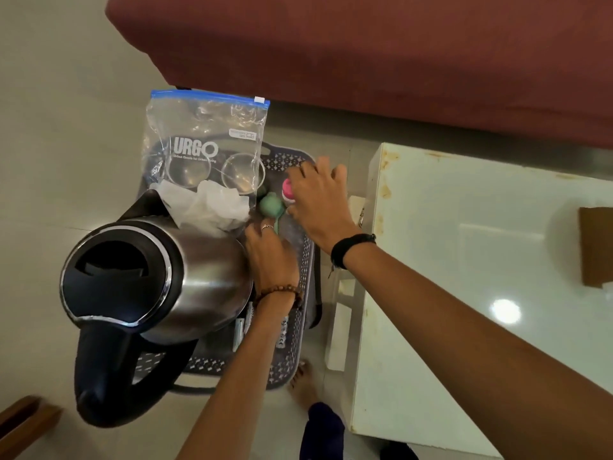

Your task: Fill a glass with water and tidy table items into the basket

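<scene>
Both my hands are in the basket beside the kettle: left hand gripping the green piece, right hand closing round the pink-capped bottle.

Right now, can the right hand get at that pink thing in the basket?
Probably yes. The right hand is already over the basket, its fingers beside the pink item, and nothing lies between them. Whether it is actually gripping anything is unclear.

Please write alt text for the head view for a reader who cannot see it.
Both hands reach into a dark basket on the floor: the left hand by a green item, the right hand over a pink item. The basket also holds a steel kettle and a zip bag; a white table stands beside it.
</scene>
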Motion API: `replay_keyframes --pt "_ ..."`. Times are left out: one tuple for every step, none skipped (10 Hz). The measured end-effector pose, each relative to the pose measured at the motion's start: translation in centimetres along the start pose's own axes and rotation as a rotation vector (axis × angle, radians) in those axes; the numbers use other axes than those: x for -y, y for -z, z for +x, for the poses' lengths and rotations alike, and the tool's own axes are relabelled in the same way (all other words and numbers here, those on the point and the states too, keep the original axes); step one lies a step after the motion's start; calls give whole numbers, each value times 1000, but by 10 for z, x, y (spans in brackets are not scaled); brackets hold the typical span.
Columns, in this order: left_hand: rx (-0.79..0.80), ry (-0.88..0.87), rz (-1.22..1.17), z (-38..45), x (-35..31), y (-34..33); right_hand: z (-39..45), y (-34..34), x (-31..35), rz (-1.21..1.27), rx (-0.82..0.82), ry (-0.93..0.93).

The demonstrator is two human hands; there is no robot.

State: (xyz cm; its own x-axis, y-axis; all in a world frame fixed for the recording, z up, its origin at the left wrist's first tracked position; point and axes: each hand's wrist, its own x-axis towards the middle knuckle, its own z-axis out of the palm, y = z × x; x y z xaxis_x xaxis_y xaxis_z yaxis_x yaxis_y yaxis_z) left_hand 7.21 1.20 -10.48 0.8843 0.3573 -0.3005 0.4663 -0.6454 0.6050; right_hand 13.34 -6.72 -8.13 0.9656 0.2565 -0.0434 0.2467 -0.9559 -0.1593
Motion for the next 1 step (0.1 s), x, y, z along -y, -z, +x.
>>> replay_keyframes --pt "-24 -91 -72 -27 -8 10 -20 12 -9 166 -112 -49"
